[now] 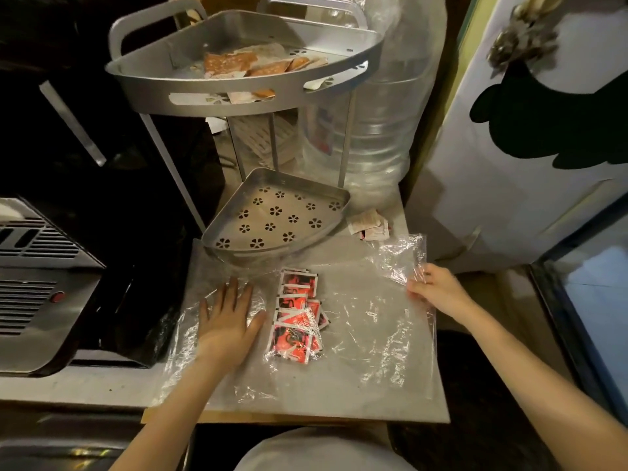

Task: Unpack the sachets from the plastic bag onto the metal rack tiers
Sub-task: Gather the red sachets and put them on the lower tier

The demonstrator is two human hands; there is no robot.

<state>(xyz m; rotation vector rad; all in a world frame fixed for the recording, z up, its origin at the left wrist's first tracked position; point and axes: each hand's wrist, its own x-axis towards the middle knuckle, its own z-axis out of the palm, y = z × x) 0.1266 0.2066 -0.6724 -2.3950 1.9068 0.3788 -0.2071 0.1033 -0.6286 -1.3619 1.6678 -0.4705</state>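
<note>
A clear plastic bag [370,321] lies spread flat on the grey counter. A pile of several red and black sachets [297,317] rests under its film near the middle. My left hand [229,321] presses flat on the bag's left part, fingers apart, just left of the pile. My right hand [433,288] pinches the bag's upper right edge. Behind stands the metal rack: its lower tier [234,237] has flower-shaped holes and nothing in it, while the top tier [204,91] holds several orange sachets [238,62].
A few pale sachets [370,224] lie on the counter right of the lower tier. A large clear water jug [384,124] stands behind the rack. A steel appliance [37,280] sits at the left, a fridge door [543,130] at the right.
</note>
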